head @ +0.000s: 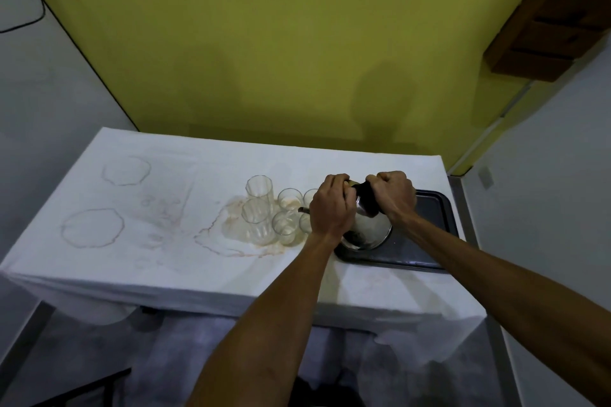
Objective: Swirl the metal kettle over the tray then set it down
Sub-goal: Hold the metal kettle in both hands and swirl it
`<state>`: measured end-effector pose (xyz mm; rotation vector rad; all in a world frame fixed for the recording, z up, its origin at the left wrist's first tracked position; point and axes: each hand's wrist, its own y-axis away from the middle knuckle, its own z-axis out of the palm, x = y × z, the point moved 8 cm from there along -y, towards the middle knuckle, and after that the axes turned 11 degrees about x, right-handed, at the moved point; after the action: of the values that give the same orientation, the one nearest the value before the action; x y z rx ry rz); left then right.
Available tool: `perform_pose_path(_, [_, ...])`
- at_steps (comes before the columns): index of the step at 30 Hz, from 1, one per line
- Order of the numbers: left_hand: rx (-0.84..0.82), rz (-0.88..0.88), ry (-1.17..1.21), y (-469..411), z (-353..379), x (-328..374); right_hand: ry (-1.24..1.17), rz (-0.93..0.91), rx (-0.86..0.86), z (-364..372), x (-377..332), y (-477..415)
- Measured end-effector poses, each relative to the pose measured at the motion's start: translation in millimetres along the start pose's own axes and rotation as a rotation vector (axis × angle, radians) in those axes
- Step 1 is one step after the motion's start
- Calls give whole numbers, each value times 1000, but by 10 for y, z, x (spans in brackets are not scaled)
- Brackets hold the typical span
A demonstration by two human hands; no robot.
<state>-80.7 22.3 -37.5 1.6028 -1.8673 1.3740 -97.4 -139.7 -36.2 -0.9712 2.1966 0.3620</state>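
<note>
Over the tray [436,208], left grip [330,208] and right grip [393,195] both clasp the shiny, tilted metal kettle [370,230].

Clear glasses [285,225] stand clustered on a stained white tablecloth [148,241].

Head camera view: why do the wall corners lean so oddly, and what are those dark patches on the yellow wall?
In the head view, the wide-angle lens bends straight lines, so the corners splay outward; the two soft dark patches on the yellow wall look like cast shadows; the light is dim, with a faint sheen on the metal kettle; the glasses look slightly soft.
</note>
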Motion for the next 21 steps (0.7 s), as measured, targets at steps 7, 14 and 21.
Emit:
perform_pose_path(7, [-16,0,-13,20,32,-8,-1,11,13,-8,44,4])
perform_pose_path(14, [-41,74,-35,10,17,52,6,20,29,-43,61,6])
perform_pose_path(21, [-60,48,-39,-5,19,51,17,5,24,-67,13,-15])
